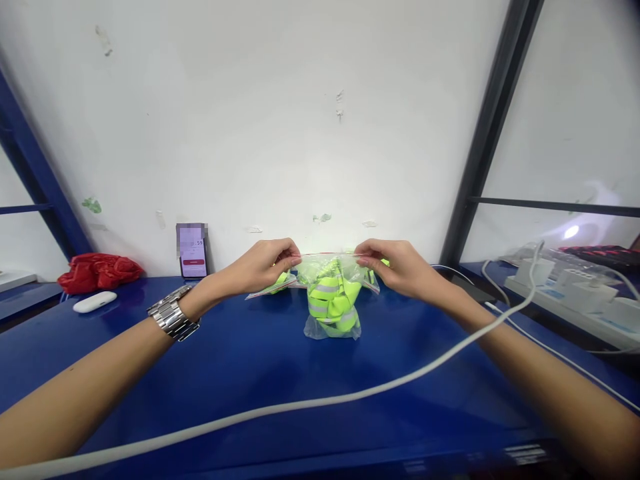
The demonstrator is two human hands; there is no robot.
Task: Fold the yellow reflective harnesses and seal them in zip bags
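Observation:
A clear zip-lock bag [312,329] with a red strip along its top edge hangs upright between my hands over the blue table. Inside it lies a folded neon-yellow reflective vest or strap [331,301] with silver-grey bands. My left hand [274,261], a metal watch [174,313] on its wrist, pinches the bag's top left corner. The top right corner is pinched by my right hand [387,263]. Behind the held bag, partly hidden, more bagged neon-yellow items [281,283] rest against the wall.
A white cable [320,404] crosses the foreground. Leaning on the wall is a phone [193,253]; left of it are a white case [95,301] and red bundled fabric [100,271]. Power strips with white plugs [590,293] stand at right. The blue table [240,360] meets the wall behind.

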